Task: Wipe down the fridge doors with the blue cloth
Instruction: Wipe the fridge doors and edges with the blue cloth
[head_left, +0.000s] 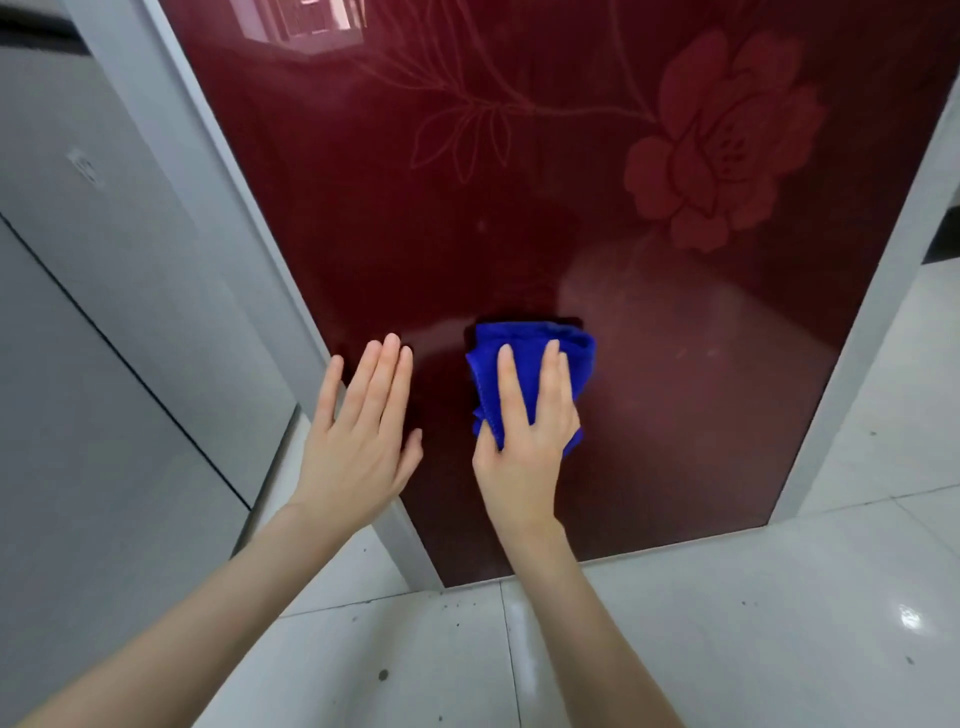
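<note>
In the head view, the folded cloth (530, 374) lay flat against the lower part of the red door (519, 208), its long axis running up and down the glass. The right hand (524, 431) pressed it there, fingers spread over it and thumb hooked round its left edge. The left hand (358, 431) rested open just beside it, palm to the door. A grey cabinet (104, 312) stood to the left; white floor (727, 623) lay below.
</note>
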